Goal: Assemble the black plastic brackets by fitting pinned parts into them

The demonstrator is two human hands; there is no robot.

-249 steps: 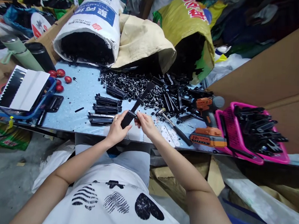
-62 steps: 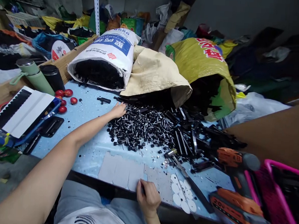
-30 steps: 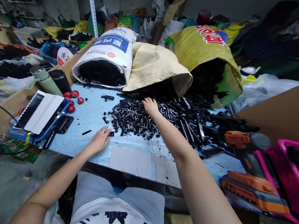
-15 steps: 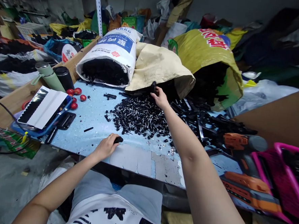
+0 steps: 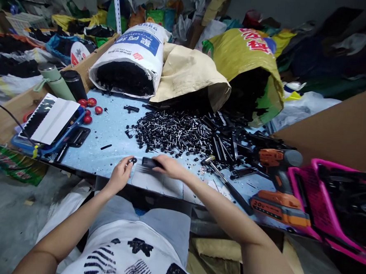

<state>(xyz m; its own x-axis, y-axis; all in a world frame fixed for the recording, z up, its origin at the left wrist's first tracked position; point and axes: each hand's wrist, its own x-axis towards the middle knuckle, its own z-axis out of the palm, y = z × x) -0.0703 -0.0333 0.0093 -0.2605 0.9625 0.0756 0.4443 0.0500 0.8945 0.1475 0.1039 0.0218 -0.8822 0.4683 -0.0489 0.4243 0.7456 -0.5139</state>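
My left hand rests at the near edge of the blue table and pinches a small black round part. My right hand lies beside it, fingers closed over one end of a black plastic bar that is blurred by motion. The two hands are a few centimetres apart, the small part close to the bar's left end. Just beyond them spreads a heap of small black pins with pale tips.
Three open sacks lie at the back: white, tan, yellow-green. A hammer and an orange cordless drill lie right of my hands, a pink basket beyond. A blue tray, flasks and red fruits stand left.
My right hand has come back from the tan sack's mouth to the near table edge with a black bar. My left hand has lifted the small black part towards it.
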